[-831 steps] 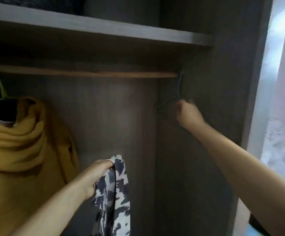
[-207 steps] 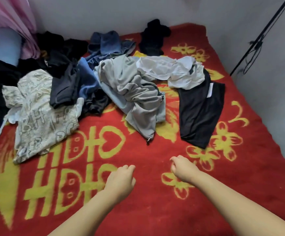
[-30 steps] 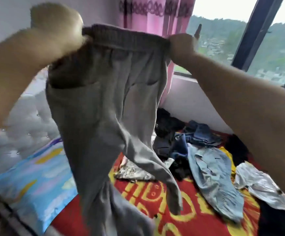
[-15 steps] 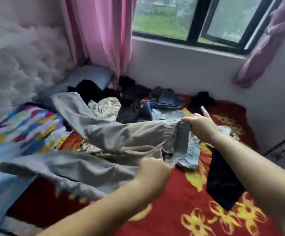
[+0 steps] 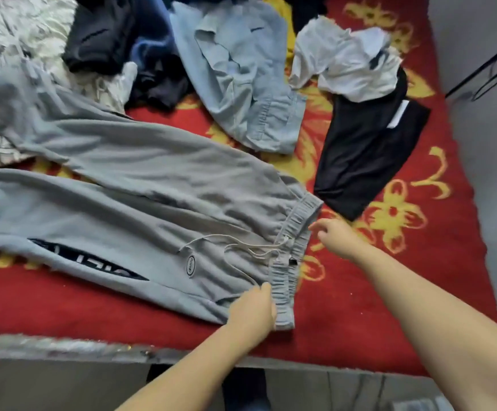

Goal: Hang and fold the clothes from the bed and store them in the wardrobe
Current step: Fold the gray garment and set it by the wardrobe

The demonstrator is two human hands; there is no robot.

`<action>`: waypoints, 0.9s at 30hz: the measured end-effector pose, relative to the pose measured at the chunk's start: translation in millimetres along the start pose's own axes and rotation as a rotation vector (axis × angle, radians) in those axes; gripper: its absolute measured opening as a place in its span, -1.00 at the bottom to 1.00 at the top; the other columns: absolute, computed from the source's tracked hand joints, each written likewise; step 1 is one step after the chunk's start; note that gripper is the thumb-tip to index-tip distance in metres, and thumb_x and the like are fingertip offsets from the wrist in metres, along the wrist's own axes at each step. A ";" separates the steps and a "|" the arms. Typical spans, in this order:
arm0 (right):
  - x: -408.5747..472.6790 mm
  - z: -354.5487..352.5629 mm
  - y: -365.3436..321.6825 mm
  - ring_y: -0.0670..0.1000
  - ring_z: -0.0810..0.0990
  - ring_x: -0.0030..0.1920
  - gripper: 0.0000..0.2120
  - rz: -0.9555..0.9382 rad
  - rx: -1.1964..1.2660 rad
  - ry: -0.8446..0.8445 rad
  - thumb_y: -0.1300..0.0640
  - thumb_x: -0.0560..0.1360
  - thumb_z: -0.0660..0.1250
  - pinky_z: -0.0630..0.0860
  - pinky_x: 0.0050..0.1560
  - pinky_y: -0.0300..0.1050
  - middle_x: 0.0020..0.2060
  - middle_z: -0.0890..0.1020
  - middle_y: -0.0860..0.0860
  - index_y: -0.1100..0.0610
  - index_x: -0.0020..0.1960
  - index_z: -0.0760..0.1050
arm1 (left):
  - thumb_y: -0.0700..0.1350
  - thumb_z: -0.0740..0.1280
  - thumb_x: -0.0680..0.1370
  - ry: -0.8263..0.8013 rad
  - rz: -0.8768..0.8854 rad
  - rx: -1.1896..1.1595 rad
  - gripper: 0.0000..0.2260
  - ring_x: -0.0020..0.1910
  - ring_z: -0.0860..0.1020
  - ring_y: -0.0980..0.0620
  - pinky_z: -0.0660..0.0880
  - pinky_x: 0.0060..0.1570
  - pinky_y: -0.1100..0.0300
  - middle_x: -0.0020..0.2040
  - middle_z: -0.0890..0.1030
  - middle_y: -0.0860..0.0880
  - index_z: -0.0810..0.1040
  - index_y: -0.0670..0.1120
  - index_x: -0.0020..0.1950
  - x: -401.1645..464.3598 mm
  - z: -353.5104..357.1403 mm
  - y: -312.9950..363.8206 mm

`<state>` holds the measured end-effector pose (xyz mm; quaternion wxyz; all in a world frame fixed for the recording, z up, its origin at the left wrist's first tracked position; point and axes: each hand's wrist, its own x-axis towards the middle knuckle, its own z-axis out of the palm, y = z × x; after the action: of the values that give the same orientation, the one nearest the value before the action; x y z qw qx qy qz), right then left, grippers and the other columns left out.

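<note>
Grey sweatpants [image 5: 140, 185] lie spread flat on the red bed cover [image 5: 360, 292], legs reaching left, elastic waistband and white drawstring at the right. My left hand [image 5: 253, 310] grips the near corner of the waistband. My right hand [image 5: 334, 235] hovers just right of the waistband's far end, fingers loosely spread, holding nothing. Further back lie a light blue shirt [image 5: 241, 75], a white garment [image 5: 348, 63], a black garment [image 5: 365, 152], dark clothes [image 5: 122, 40] and a cream patterned piece [image 5: 33, 28].
The bed's near edge [image 5: 63, 347] runs across the bottom, with grey floor below it. A grey wall [image 5: 490, 143] stands along the bed's right side, where a thin black rod with cables [image 5: 490, 66] leans.
The sweatpants, held up in the air a second ago, now lie flat on the bed. My right hand has let go of the waistband; my left hand still holds it.
</note>
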<state>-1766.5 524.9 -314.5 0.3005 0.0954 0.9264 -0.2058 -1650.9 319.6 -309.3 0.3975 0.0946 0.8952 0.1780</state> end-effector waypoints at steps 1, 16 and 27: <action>12.3 14.1 -0.4 0.16 0.55 0.20 -0.67 0.032 0.101 0.012 0.31 0.53 0.16 0.44 0.18 -0.07 0.19 0.60 0.17 0.24 0.24 0.54 | 0.00 0.09 0.64 -0.001 -0.030 -0.012 -0.73 0.21 0.48 -0.16 0.41 0.08 -0.03 0.24 0.49 -0.14 0.34 -0.13 0.25 14.6 9.2 2.7; 93.8 71.0 23.9 0.06 0.48 -0.17 -0.88 0.381 0.709 0.092 0.12 0.51 0.35 0.43 -0.16 -0.10 -0.20 0.53 0.10 0.17 -0.12 0.54 | -0.21 0.17 0.55 -0.029 -0.070 0.051 -0.68 0.16 0.53 -0.19 0.45 0.01 0.02 0.23 0.45 -0.18 0.21 -0.16 0.29 98.2 56.3 19.9; 98.5 84.0 21.4 0.18 0.50 0.14 -0.71 0.441 0.634 0.179 0.13 0.59 0.15 0.34 -0.04 -0.14 0.20 0.52 0.17 0.22 0.26 0.39 | 0.06 0.31 0.52 -0.074 -0.205 0.139 -0.06 0.27 0.30 -0.14 0.48 0.10 0.00 0.37 0.13 -0.16 -0.43 -0.07 0.50 66.7 122.5 21.2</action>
<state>-1795.5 512.5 -441.8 0.2110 0.3976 0.7969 -0.4029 -1603.5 389.6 -422.2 0.4390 0.0365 0.8950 0.0705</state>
